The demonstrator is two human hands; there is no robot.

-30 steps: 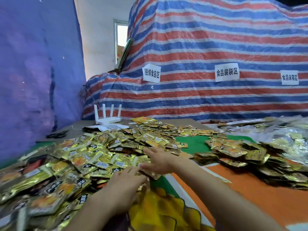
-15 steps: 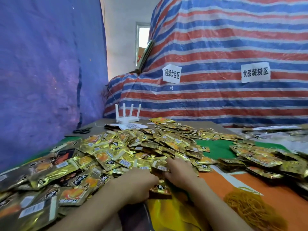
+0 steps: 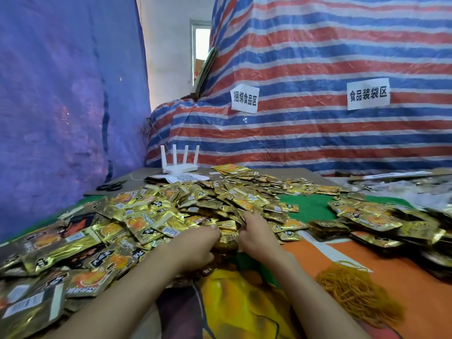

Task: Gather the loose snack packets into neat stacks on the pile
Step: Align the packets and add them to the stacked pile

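Both hands now hold a small bunch of packets (image 3: 227,237) between them. The left hand (image 3: 195,248) curls its fingers round one side, and the right hand (image 3: 256,238) closes on the other. A second ago the right hand lay flat and spread. The bunch sits at the near edge of the big pile (image 3: 159,211). I judge that one stack is being squared, while most of the pile lies loose.

White four-antenna router (image 3: 179,165) at the counter's (image 3: 403,277) far edge, QR-code sheet (image 3: 184,177) just in front of it, black scissors (image 3: 111,185) off to its left. Orange rubber-band heap (image 3: 354,289) on the near right. Backdrop: blue tarp (image 3: 61,94) left, red-blue striped tarp (image 3: 318,57) behind with two paper signs (image 3: 244,98) taped on.
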